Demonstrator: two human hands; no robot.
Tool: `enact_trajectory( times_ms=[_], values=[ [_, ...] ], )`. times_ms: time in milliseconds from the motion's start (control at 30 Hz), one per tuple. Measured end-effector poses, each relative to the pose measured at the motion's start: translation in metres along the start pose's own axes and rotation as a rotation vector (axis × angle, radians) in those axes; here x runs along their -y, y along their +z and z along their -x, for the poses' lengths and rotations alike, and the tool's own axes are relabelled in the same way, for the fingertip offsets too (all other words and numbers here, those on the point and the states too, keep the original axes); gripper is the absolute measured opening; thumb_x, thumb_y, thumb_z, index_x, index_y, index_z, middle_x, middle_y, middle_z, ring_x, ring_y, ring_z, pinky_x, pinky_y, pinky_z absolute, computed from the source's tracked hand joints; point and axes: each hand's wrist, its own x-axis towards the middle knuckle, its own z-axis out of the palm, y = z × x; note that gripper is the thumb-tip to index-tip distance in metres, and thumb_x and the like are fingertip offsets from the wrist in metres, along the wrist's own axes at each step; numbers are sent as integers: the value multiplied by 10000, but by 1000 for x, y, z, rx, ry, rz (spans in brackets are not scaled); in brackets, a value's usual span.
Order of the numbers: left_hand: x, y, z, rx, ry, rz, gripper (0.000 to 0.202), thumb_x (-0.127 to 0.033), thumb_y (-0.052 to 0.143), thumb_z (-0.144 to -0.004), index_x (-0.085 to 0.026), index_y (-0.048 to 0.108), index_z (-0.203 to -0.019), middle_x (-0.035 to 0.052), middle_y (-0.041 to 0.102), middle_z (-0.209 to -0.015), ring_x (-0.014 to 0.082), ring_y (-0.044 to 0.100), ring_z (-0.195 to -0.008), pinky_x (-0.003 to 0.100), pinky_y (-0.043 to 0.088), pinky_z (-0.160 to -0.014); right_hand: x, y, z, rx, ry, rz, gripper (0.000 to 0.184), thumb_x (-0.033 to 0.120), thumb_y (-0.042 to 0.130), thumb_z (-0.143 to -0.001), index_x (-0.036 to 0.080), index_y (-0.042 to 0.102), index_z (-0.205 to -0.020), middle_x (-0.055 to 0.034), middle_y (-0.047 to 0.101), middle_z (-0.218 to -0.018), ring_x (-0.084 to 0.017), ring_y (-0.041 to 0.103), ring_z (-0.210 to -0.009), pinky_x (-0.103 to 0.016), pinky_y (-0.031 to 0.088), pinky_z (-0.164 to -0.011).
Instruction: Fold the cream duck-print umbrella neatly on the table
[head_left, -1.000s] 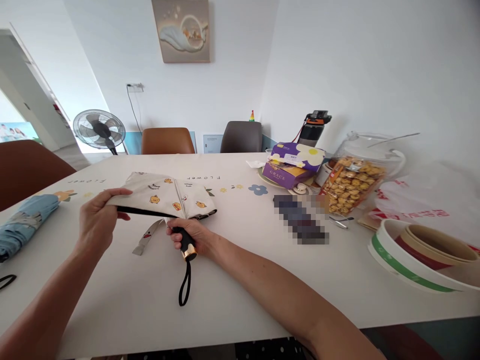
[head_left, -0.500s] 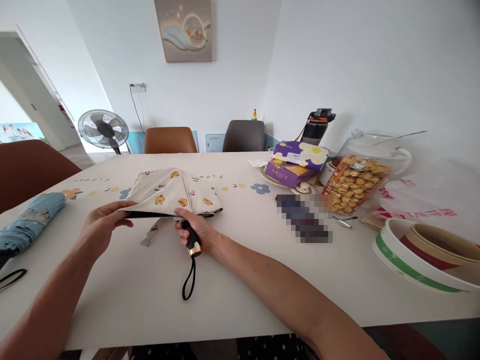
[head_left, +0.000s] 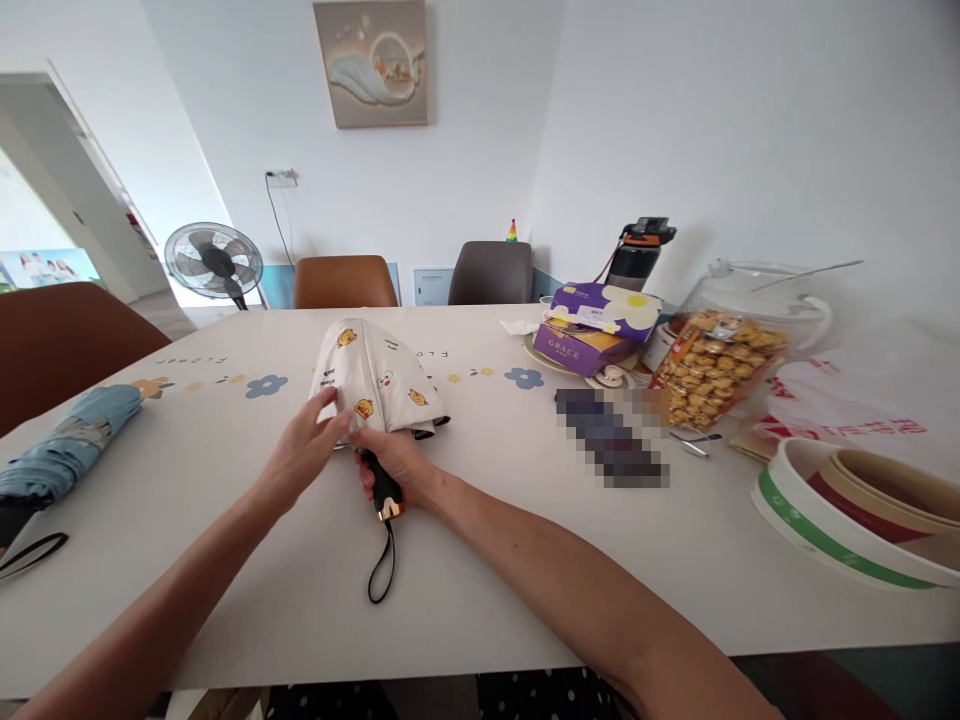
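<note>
A white folding umbrella [head_left: 386, 375] printed with small orange chick figures lies on the table, its canopy partly folded and loose. My right hand [head_left: 401, 462] is wrapped round the top of its black and gold handle [head_left: 385, 490], thumb against the lower edge of the cloth. From the handle a black wrist strap [head_left: 381, 570] hangs toward me. My left hand [head_left: 306, 440] lies against the left side of the canopy, fingers stretched out over the cloth; their far tips touch the fabric. A second, blue umbrella [head_left: 82, 445] rests folded at the far left.
The white table [head_left: 480, 590] carries a blurred dark object [head_left: 611, 440], purple boxes [head_left: 585, 340], a black bottle [head_left: 637, 255], a jar of wrapped snacks [head_left: 720, 365], a plastic bag [head_left: 870, 390] and tape-like rolls [head_left: 832, 530] on the right. Chairs [head_left: 345, 282] and a fan [head_left: 215, 262] stand beyond.
My left hand has moved right and folded the canopy's left panel in against the umbrella, letting go of the stretched edge. The right hand keeps its grip on the handle.
</note>
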Motion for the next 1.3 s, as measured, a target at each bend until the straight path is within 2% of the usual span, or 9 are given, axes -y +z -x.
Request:
enact_trajectory(
  times_ms=[67, 167, 367, 567, 733, 867, 1033, 1167, 1300],
  values=[
    [-6, 16, -7, 18, -7, -35, 380, -466, 491, -756, -202, 542, -1025, 48, 630, -950, 202, 584, -817, 300, 470, -665, 1, 1, 2, 20, -14, 10, 224, 303, 656, -661, 166, 479, -652, 43, 465, -514, -85, 411, -332, -240, 394, -285],
    [-10, 29, -25, -42, -67, 5, 353, -480, 543, -718, -177, 541, -900, 54, 623, -816, 195, 578, -734, 290, 470, -592, 3, 1, 3, 30, 26, 10, 223, 298, 655, -657, 165, 476, -660, 47, 460, -501, -84, 410, -330, -237, 397, -288],
    [-13, 37, -53, 57, -212, 575, 361, -349, 681, -628, -139, 595, -909, 68, 637, -697, 190, 615, -608, 315, 522, -554, 3, -2, 1, 66, 90, 30, 123, 214, 569, -689, 159, 468, -645, 37, 478, -501, -86, 423, -336, -243, 417, -302],
    [-3, 38, -62, -96, -374, 821, 374, -236, 728, -545, -115, 603, -875, 76, 644, -695, 218, 631, -585, 345, 547, -536, 0, -4, -2, 147, 69, 77, 110, 222, 577, -704, 151, 493, -689, 22, 528, -537, -93, 438, -345, -245, 423, -307],
    [-4, 34, -59, -216, -325, 823, 396, -234, 719, -532, -133, 583, -890, 58, 648, -729, 215, 635, -600, 351, 554, -543, 3, -4, 0, 230, 23, 69, 194, 303, 626, -711, 135, 551, -774, -15, 609, -643, -77, 446, -373, -224, 427, -332],
    [-3, 31, -57, -177, -291, 838, 411, -257, 691, -566, -146, 581, -946, 58, 659, -797, 212, 641, -638, 350, 556, -576, 5, -5, 2, 262, 49, 89, 198, 304, 639, -698, 143, 568, -789, -21, 627, -687, -73, 444, -377, -225, 428, -338],
    [4, 26, -66, -110, -275, 836, 434, -302, 652, -615, -154, 573, -1016, 77, 666, -886, 209, 634, -706, 335, 551, -611, 4, -4, 2, 188, 77, 143, 169, 280, 650, -670, 152, 539, -678, 18, 541, -591, -78, 441, -369, -224, 416, -321],
    [5, 12, -78, -219, -258, 847, 373, -268, 628, -633, -140, 558, -976, 51, 654, -881, 174, 599, -733, 311, 539, -652, 5, 0, 4, 217, 121, 221, 160, 262, 640, -667, 159, 518, -655, 26, 507, -567, -79, 427, -350, -234, 412, -309],
    [16, -19, -96, -401, -210, 760, 195, -212, 604, -619, -146, 490, -763, -13, 564, -677, 121, 536, -663, 294, 522, -650, 7, 3, 9, 290, 138, 297, 126, 250, 608, -684, 163, 519, -662, 27, 503, -564, -83, 437, -360, -234, 421, -311]
  ],
)
